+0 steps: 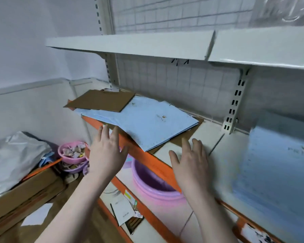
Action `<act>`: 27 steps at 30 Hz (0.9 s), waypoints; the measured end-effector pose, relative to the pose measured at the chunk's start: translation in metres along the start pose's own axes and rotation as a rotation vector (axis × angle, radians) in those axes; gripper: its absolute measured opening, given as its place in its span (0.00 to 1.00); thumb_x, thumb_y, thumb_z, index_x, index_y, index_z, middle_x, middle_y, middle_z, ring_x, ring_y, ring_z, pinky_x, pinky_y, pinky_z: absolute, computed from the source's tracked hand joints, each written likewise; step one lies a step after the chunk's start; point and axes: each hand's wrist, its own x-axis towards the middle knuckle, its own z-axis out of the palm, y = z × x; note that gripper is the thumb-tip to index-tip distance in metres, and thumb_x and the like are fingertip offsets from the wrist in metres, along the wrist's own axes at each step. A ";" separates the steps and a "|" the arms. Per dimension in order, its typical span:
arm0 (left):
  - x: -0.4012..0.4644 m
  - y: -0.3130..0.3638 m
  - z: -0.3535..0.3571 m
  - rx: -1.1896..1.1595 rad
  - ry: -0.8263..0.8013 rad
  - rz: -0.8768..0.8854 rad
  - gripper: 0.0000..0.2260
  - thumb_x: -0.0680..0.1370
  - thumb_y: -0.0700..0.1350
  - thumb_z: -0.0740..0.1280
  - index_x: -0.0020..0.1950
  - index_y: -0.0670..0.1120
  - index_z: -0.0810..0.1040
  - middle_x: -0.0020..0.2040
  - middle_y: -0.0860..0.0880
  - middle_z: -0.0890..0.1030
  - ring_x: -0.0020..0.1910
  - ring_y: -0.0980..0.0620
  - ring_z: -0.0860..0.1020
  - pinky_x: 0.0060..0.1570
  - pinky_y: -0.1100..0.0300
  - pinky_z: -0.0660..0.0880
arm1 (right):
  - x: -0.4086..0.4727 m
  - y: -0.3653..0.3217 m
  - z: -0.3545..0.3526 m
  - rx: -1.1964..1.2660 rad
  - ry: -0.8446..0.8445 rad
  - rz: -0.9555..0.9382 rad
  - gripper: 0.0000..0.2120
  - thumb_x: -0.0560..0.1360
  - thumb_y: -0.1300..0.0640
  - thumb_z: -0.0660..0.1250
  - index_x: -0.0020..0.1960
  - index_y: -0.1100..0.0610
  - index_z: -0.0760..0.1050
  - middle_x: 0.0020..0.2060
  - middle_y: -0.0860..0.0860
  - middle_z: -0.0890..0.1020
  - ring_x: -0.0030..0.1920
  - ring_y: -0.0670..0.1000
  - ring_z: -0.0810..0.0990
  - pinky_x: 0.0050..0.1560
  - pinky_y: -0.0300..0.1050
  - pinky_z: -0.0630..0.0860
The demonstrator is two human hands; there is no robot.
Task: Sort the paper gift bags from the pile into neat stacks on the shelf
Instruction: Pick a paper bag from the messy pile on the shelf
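Both my hands are out over the shelf [191,146] edge, fingers straight and spread, gripping nothing. Left hand [106,151] hovers at the orange front rail [147,160], near the corner of the light-blue gift bags [147,125]; can't tell if fingertips touch them. Right hand [189,162] sits just beside that stack's near corner, over bare shelf. The blue bags lie flat, fanned unevenly, overhanging the rail, w/ a brown bag [100,100] partly on top at the back left. Another blue stack [279,160] is well apart to the right, blurred. Purple tub [153,185] on the shelf below.
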 end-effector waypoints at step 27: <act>0.219 0.025 0.107 -0.381 -0.555 0.435 0.39 0.69 0.62 0.71 0.71 0.42 0.63 0.66 0.38 0.66 0.65 0.39 0.66 0.61 0.49 0.66 | 0.067 -0.080 0.082 -0.291 -0.024 0.537 0.26 0.78 0.42 0.59 0.68 0.59 0.67 0.56 0.58 0.75 0.56 0.60 0.75 0.53 0.52 0.71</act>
